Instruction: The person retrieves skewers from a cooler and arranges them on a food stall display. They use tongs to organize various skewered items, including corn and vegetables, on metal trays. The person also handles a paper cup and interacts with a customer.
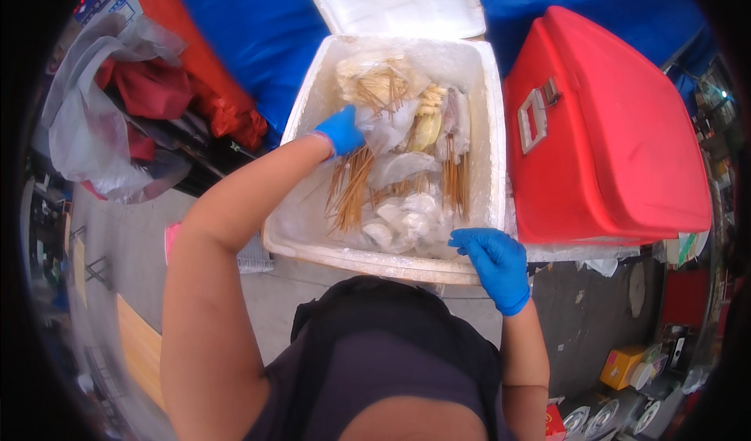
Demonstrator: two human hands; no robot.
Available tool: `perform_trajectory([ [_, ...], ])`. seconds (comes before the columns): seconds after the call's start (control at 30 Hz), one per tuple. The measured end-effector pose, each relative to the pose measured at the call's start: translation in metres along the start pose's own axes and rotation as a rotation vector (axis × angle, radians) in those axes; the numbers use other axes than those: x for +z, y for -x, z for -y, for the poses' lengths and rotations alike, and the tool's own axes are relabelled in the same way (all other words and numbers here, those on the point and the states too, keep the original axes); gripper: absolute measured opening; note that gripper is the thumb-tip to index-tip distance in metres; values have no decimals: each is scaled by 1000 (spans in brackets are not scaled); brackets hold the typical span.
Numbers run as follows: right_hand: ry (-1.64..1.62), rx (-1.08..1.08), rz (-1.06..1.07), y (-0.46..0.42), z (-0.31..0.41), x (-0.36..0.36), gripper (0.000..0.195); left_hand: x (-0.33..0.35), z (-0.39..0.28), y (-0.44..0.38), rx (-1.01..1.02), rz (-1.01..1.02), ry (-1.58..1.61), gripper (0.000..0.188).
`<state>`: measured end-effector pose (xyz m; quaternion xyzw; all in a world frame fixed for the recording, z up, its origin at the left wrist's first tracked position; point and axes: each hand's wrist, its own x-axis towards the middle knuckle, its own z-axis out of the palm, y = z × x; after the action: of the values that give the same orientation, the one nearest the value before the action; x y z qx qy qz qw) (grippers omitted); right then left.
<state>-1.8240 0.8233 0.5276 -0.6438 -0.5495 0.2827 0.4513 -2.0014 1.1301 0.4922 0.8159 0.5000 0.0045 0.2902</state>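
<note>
A white foam box (384, 265) stands before me, holding bagged food on wooden skewers (350, 192) and crumpled clear plastic bags (405, 221). My left hand (342, 131), in a blue glove, reaches inside at the left, against a clear plastic bag (384, 125) above the skewers; its fingertips are partly hidden, so its grip is unclear. Pale skewered food (375, 80) lies at the far end, with more bagged skewers (456, 148) on the right. My right hand (493, 265), also blue-gloved, is at the box's near right corner, its fingers bent over the rim; nothing shows in it.
A red insulated box (622, 136) with a latch stands close on the right. The white foam lid (399, 1) lies beyond the box, over blue sheeting (258, 36). At the left hang a translucent plastic bag (88, 118) and dark red cloth (152, 89).
</note>
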Motion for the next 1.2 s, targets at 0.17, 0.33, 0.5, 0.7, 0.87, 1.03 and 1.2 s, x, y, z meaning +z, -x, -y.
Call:
perform_trajectory([
  [0.17, 21, 85, 95, -22, 29, 8, 18, -23, 7, -13, -68, 201, 442, 68],
  [0.33, 208, 106, 281, -52, 25, 32, 26, -57, -4, -27, -90, 240, 526, 30],
  [0.5, 329, 113, 464, -72, 16, 47, 36, -80, -10, -37, -13, 287, 415, 12],
  [0.7, -578, 602, 403, -111, 16, 65, 80, -51, -10, -42, -90, 316, 479, 15],
  [0.87, -1175, 583, 262, -135, 30, 122, 61, -10, -20, -3, -31, 287, 692, 30],
  [1.03, -1208, 660, 248, -129, 14, 128, 34, -68, -21, -4, -29, 724, 335, 55],
  [1.2, -1115, 706, 299, -127, 16, 136, 34, -74, -34, -19, -283, 436, 790, 85],
])
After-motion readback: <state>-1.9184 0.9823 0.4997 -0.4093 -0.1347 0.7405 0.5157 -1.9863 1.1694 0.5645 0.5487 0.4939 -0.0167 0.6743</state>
